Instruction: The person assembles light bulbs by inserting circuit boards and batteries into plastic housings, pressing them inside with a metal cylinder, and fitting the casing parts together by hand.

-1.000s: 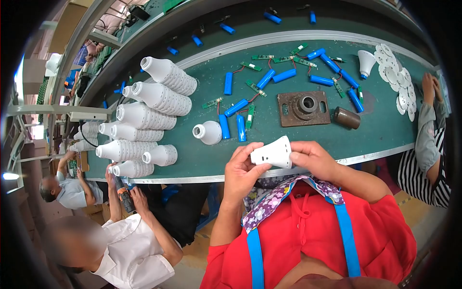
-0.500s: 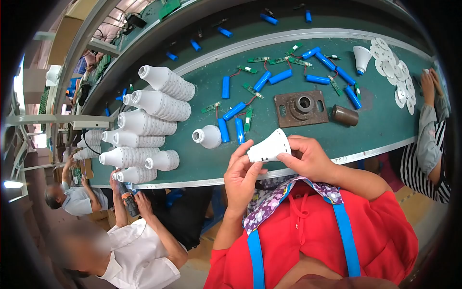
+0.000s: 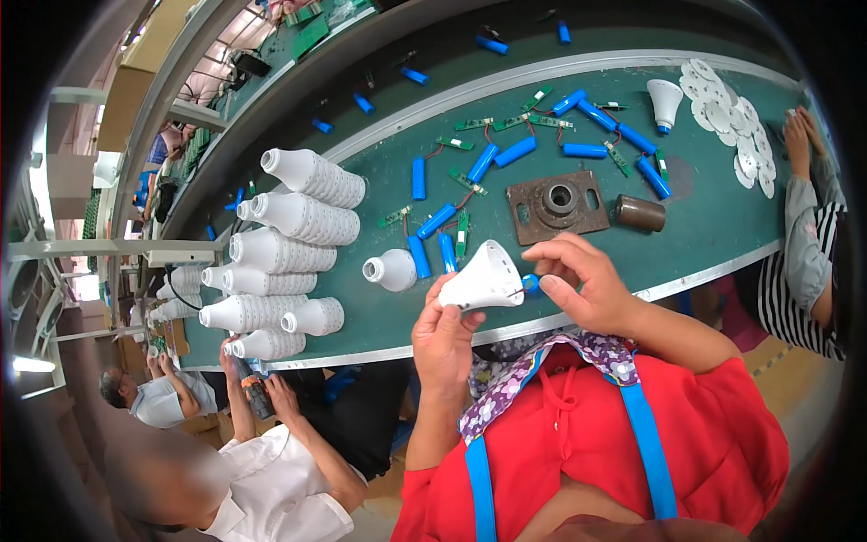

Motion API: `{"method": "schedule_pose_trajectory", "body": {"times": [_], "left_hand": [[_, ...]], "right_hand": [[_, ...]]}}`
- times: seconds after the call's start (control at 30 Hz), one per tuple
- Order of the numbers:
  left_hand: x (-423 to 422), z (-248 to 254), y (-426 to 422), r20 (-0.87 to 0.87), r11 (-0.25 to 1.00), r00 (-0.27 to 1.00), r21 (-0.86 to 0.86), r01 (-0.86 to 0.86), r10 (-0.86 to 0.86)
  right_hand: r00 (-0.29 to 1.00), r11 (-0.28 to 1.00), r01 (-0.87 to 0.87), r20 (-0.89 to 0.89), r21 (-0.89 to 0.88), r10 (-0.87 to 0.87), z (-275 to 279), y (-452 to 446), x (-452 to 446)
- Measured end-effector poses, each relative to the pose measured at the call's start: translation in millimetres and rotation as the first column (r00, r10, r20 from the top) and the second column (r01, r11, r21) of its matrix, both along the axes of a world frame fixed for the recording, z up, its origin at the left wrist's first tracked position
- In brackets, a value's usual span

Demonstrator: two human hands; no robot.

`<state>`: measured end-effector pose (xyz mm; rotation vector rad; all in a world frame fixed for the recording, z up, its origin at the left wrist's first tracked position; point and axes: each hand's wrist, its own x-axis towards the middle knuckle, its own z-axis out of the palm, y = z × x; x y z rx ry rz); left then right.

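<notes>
My left hand (image 3: pixel 442 336) is closed around the narrow end of a white bulb housing (image 3: pixel 480 278), whose wide mouth faces right. A dark wire comes out at the mouth, beside a blue cylindrical battery (image 3: pixel 530 284) seen mostly end-on. Close by is my right hand (image 3: pixel 582 285), fingers curled but apart, its thumb tip near the battery; whether they touch is unclear. Behind my hands, another white housing (image 3: pixel 391 270) lies on the green table (image 3: pixel 361 312). Several blue batteries (image 3: pixel 437 221) wired to green circuit boards (image 3: pixel 461 233) are spread beyond it.
Stacked white housings (image 3: pixel 293 248) fill the table's left. A rusty metal fixture (image 3: pixel 557 208) and a metal cylinder (image 3: pixel 640 213) sit ahead. White discs (image 3: pixel 731 117) and an upright housing (image 3: pixel 665 104) lie far right. A co-worker (image 3: pixel 271 470) holds a power drill (image 3: pixel 256 393); another person's hands (image 3: pixel 799 140) are right.
My right hand has moved off the housing's wide rim. The housing has turned so its open mouth shows, and a blue battery with a wire has come into view there.
</notes>
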<state>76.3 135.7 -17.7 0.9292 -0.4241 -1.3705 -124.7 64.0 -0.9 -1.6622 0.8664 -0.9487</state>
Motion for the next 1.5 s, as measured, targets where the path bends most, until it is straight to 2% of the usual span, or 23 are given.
{"method": "schedule_pose_trajectory", "body": {"times": [0.03,0.13,0.17,0.27,0.3,0.4,0.5,0.6,0.7,0.73,0.83,0.9,1.0,1.1,1.2,1.37,1.5], "left_hand": [[6,-5,2,-0.007,1.000,1.000,-0.016,0.014,-0.014],[6,0,0,-0.050,0.999,0.999,-0.035,-0.014,0.012],[5,2,0,-0.050,0.999,0.999,-0.037,-0.003,0.001],[1,6,2,-0.034,0.999,0.999,-0.033,0.003,-0.004],[0,8,3,-0.014,1.000,1.000,-0.021,-0.013,0.013],[5,4,6,0.053,0.998,0.997,-0.028,-0.048,0.050],[2,-1,7,0.053,0.999,0.998,0.004,-0.038,0.038],[-5,-5,7,-0.002,0.999,0.999,0.001,0.039,-0.039],[-8,-5,6,-0.084,0.998,0.995,0.009,0.058,-0.057],[-9,-5,6,-0.113,0.998,0.992,0.021,0.052,-0.049],[-8,-9,9,-0.091,0.994,0.990,-0.033,0.106,-0.109],[-5,-12,9,-0.076,0.990,0.988,-0.050,0.131,-0.135],[-4,-14,9,-0.056,0.990,0.989,-0.057,0.133,-0.136],[-7,-12,8,-0.065,0.987,0.988,-0.082,0.137,-0.142],[-5,-17,9,-0.100,0.988,0.983,-0.055,0.147,-0.151],[-1,-29,5,-0.177,0.984,0.968,-0.049,0.174,-0.180],[-6,-21,1,-0.329,0.984,0.928,-0.069,0.162,-0.176]], "right_hand": [[0.996,0.991,0.015,-0.086,-0.133,-0.027,-3,-2,-3],[0.969,0.993,-0.056,-0.246,-0.099,0.030,-11,8,0],[0.970,0.982,-0.006,-0.239,-0.188,-0.040,-20,9,6],[0.967,0.978,-0.073,-0.254,-0.197,0.021,-31,7,10],[0.973,0.966,-0.025,-0.227,-0.256,-0.035,-30,6,10],[0.917,0.887,0.029,-0.341,-0.462,-0.208,-14,3,3],[0.904,0.747,0.041,-0.295,-0.663,-0.311,2,-1,-3],[0.941,0.678,0.066,-0.181,-0.732,-0.287,0,-4,3],[0.980,0.780,0.053,-0.119,-0.623,-0.161,8,2,5],[0.986,0.775,0.007,-0.126,-0.631,-0.112,7,1,5],[0.984,0.768,-0.125,-0.180,-0.628,0.013,7,0,2],[0.963,0.781,-0.215,-0.260,-0.587,0.070,11,1,1],[0.949,0.831,-0.284,-0.266,-0.479,0.171,17,0,-1],[0.948,0.842,-0.272,-0.282,-0.466,0.150,19,3,-3],[0.907,0.854,-0.274,-0.413,-0.443,0.077,28,6,-7],[0.961,0.772,-0.100,-0.261,-0.627,-0.087,19,7,1],[0.964,0.710,-0.028,-0.206,-0.704,-0.166,19,6,7]]}}
